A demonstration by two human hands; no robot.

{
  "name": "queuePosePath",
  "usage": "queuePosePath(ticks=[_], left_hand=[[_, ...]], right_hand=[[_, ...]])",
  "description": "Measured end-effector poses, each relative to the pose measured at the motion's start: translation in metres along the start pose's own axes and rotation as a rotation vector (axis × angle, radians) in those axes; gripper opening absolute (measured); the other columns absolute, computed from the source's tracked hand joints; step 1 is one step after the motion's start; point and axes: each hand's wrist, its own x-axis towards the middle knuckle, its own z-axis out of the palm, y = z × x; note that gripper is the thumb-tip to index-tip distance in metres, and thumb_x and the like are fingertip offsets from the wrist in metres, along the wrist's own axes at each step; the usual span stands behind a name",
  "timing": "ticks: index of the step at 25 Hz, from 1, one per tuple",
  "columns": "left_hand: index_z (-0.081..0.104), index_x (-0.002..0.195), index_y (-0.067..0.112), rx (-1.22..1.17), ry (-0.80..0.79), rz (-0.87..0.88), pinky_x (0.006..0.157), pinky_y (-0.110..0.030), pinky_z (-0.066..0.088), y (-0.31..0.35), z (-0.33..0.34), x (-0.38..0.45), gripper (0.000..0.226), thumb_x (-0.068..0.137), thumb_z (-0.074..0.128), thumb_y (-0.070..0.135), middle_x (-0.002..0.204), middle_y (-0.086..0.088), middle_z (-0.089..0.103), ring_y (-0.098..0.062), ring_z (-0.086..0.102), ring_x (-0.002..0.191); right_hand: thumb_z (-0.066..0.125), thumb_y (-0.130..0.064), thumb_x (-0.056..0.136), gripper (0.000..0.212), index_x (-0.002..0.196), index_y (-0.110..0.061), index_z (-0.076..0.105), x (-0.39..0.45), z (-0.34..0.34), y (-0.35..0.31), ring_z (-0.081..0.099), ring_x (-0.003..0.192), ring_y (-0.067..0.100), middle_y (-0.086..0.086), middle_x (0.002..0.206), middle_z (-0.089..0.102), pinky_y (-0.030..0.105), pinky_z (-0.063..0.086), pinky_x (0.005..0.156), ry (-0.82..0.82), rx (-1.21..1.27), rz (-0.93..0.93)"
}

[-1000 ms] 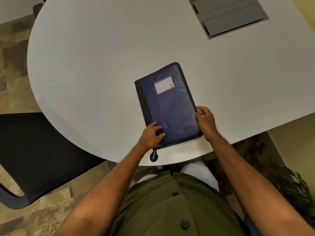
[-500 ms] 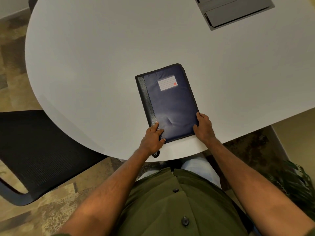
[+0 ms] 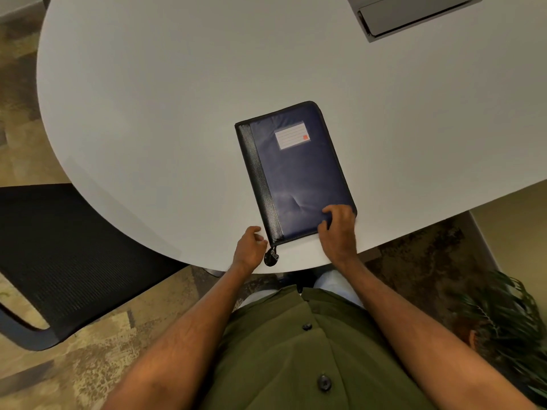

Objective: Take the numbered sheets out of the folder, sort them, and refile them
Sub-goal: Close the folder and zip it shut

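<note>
**Blue folder lies zipped at the table edge, one hand on it**

On the white table (image 3: 177, 113), close to the near edge, lies the blue folder (image 3: 296, 173). It lies flat and a bit turned, with its black spine strip (image 3: 257, 179) on the left side. A small white label (image 3: 292, 139) with lines and an orange dot sits near the top of the cover. The folder looks zipped all the way round, so the sheets inside cannot be seen.

From the head view, the right hand (image 3: 339, 229) rests on the near right corner of the folder. Its fingers are bent, and the tips press down on the blue cover, while the thumb sits at the near edge. The cover has a little dent just to the left of those fingers.

The left hand (image 3: 250, 247) is on the table just beside the near left corner of the folder. Its fingers are curled in loosely. They are right next to the zip pull (image 3: 271, 257), a round black tab that hangs off the corner by the table edge. I cannot tell if the fingers pinch the pull or only sit close to it.

Far off, at the top right, a grey panel (image 3: 414, 13) is set into the table. A black chair (image 3: 59, 261) stands to the left on the patterned floor, and a green plant (image 3: 503, 321) is low on the right.
</note>
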Motion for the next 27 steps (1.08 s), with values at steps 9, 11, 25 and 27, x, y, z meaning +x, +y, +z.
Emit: queuePosePath(ticks=[9,11,25,27], left_hand=[[0.061,0.090,0.014,0.056,-0.083,-0.068,0.079,-0.035,0.050,-0.014,0.023,-0.008,0.012,0.093,0.069,0.005,0.086,-0.002,0.067,-0.023,0.064,0.086],[0.063,0.089,0.014,0.062,-0.076,-0.058,0.081,-0.036,0.052,-0.017,0.024,-0.011,0.012,0.093,0.068,0.005,0.089,-0.005,0.071,-0.023,0.066,0.086],[0.076,0.094,0.011,0.125,0.003,0.074,0.066,-0.022,0.042,-0.021,0.016,-0.018,0.006,0.096,0.070,0.012,0.088,-0.001,0.072,-0.017,0.063,0.081],[0.075,0.093,0.011,0.118,0.001,0.061,0.069,-0.027,0.046,-0.021,0.017,-0.017,0.005,0.096,0.070,0.012,0.090,-0.003,0.073,-0.021,0.065,0.085]], right_hand=[[0.067,-0.024,0.097,0.026,0.121,-0.017,0.069,-0.042,0.040,-0.027,0.066,0.106,0.019,0.003,0.119,0.071,0.036,0.055,0.094,-0.755,-0.102,0.098],[0.070,-0.024,0.096,0.032,0.127,-0.017,0.066,-0.047,0.047,-0.025,0.065,0.109,0.018,0.004,0.123,0.070,0.034,0.053,0.096,-0.760,-0.100,0.110],[0.073,-0.028,0.094,0.009,0.089,-0.021,0.077,-0.043,0.064,-0.022,0.064,0.073,0.012,-0.007,0.077,0.070,0.031,0.053,0.073,-0.698,0.079,0.224],[0.072,-0.028,0.095,0.016,0.080,-0.022,0.072,-0.043,0.064,-0.025,0.058,0.066,0.012,-0.006,0.069,0.065,0.030,0.049,0.066,-0.714,0.054,0.215]])
